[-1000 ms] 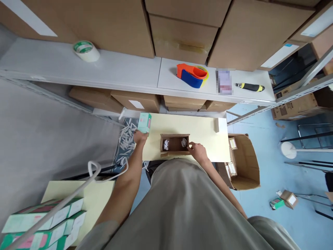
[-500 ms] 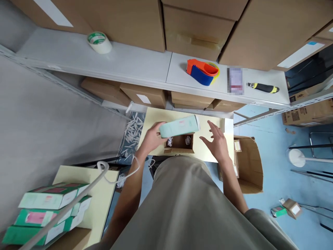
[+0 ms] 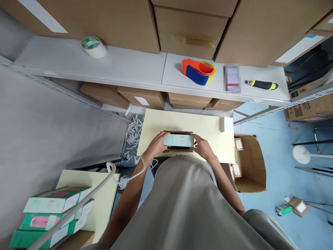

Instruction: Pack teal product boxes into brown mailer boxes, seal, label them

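Observation:
A pale green product box [image 3: 179, 140] lies level at the mouth of a small open cardboard box [image 3: 179, 150] on the cream table. Its left end is gripped by my left hand [image 3: 157, 144], fingers bent around the edge. At the other end, my right hand [image 3: 203, 146] holds the product box with thumb and fingers closed on it. The cardboard flaps stand along the near and far sides. Whatever lies beneath the product box is hidden.
Above the table [image 3: 208, 130], a grey shelf [image 3: 130, 64] carries a tape roll [image 3: 94, 47], a tape dispenser [image 3: 198, 72] and a utility knife [image 3: 261, 84]. Green boxes [image 3: 47, 205] are stacked at lower left. A large open carton [image 3: 252, 163] stands to the right.
The product box has moved down from above the cardboard box into its opening and is now level. My right hand, open and apart before, has come in and closed on its right end.

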A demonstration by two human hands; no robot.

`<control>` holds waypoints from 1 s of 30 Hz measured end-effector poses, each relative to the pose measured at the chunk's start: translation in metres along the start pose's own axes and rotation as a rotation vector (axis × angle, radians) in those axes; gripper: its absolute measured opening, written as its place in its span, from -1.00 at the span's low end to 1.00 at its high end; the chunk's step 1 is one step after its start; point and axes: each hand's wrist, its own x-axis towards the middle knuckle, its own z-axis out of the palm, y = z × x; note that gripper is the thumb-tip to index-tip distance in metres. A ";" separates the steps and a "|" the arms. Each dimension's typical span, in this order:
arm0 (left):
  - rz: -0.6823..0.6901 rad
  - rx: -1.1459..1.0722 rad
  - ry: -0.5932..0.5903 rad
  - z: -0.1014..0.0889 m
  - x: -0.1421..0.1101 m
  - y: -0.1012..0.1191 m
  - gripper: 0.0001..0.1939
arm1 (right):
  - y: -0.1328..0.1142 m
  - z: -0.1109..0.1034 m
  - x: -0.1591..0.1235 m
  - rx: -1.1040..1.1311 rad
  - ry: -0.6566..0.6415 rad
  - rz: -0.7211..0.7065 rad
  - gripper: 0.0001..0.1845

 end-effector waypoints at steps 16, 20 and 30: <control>-0.048 0.188 -0.026 0.027 -0.003 -0.008 -0.19 | 0.029 0.050 0.030 -0.060 -0.087 -0.029 -0.18; -0.037 0.222 -0.022 0.037 -0.004 -0.006 -0.36 | 0.026 0.056 0.035 -0.231 -0.142 -0.052 -0.28; -0.149 0.182 0.219 0.023 -0.022 0.005 -0.45 | 0.027 0.048 0.023 -0.206 -0.010 0.051 -0.67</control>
